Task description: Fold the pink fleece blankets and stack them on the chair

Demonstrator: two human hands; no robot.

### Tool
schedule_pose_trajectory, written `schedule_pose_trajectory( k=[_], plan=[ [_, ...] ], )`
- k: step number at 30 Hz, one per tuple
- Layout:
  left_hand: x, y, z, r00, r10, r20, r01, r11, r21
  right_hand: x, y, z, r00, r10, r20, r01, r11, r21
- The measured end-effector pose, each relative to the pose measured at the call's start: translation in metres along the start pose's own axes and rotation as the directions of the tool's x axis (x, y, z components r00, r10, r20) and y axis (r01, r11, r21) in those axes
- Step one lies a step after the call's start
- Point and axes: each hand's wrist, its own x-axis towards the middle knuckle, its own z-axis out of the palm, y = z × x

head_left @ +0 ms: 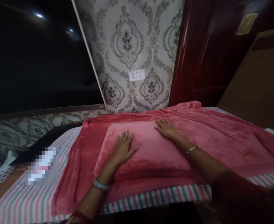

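A rectangular, soft-edged bundle of pink plush fabric (148,146), either folded cloth or a cushion, lies on a wide, rumpled pink plush blanket (81,155), which spreads out to both sides of the bundle. Under the blanket, a cotton-like sheet striped in pink, grey and white (41,202) shows to the left of the bundle and along its near side; what carries the sheet is hidden.

The left hand (122,150) rests palm down on the bundle's left part, and the right hand (166,128) lies flat by its far edge. On both, the fingers are spread and released, grasping nothing.

For this contact, broad, even pressure from both palms should suit the soft pile; pushing hard with one hand alone could bunch the plush or skew the bundle's edges. Light strokes outward from its middle would likely smooth it best.

As for containers, a flat brown panel (260,68), beyond and right of the bundle, might be a box side, but no inside shows, so I cannot tell.
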Motion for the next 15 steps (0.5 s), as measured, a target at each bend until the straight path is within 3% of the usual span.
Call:
schedule_pose_trajectory(
  k=[3,7,10,12,15],
  plan=[
    [-0.031,0.011,-0.003,0.995,0.099,-0.034,-0.1,0.995,-0.027,-0.003,-0.039,-0.007,0.972,-0.227,-0.062,0.225,0.974,-0.037],
    [-0.073,0.027,0.017,0.983,0.172,-0.071,-0.172,0.985,0.01,-0.01,-0.105,0.007,0.797,-0.604,-0.003,0.604,0.797,0.0],
    [-0.089,0.031,0.037,0.975,0.16,-0.152,-0.152,0.986,0.062,-0.003,-0.128,0.025,0.693,-0.721,0.026,0.721,0.693,-0.01],
    [-0.093,0.03,0.046,0.968,0.168,-0.189,-0.156,0.985,0.078,0.012,-0.123,0.032,0.709,-0.705,0.015,0.705,0.708,-0.033],
    [-0.093,0.028,0.05,0.96,0.185,-0.209,-0.172,0.982,0.083,0.039,-0.093,0.03,0.845,-0.535,-0.002,0.534,0.844,-0.048]
  ],
)
